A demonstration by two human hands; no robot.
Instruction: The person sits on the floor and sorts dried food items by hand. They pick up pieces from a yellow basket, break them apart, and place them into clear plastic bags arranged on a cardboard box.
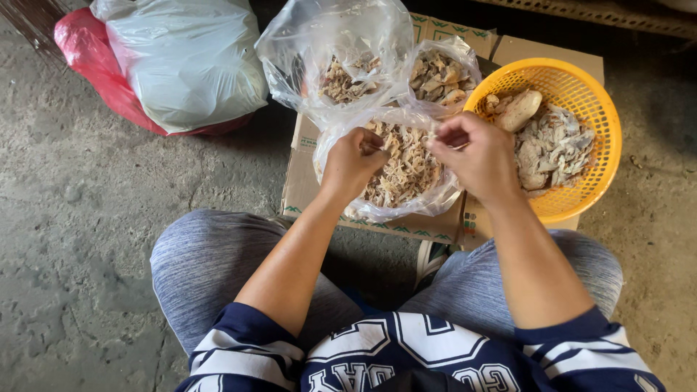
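Head view: both hands (414,152) pinched on a shredded strand (406,141), long axis left-right, over clear bag (435,203).

Flattened cardboard box (305,190) lies on the floor (72,218) right in front of your knees. On it, nearest you, sits an open plastic bag (396,210) with shredded meat (406,170) inside. Your left hand (353,158) and right hand (475,154) both sit over this bag, left one at its left edge, right one at its right edge. Behind it on the cardboard, two more bags (341,43) hold more shreds. To your right, a basket (602,131) rests on the cardboard, touching the near bag, with meat pieces (552,145) in it. Far left, well apart from the cardboard, a stuffed sack (181,58) lies on top of another bag (87,54) on the floor.
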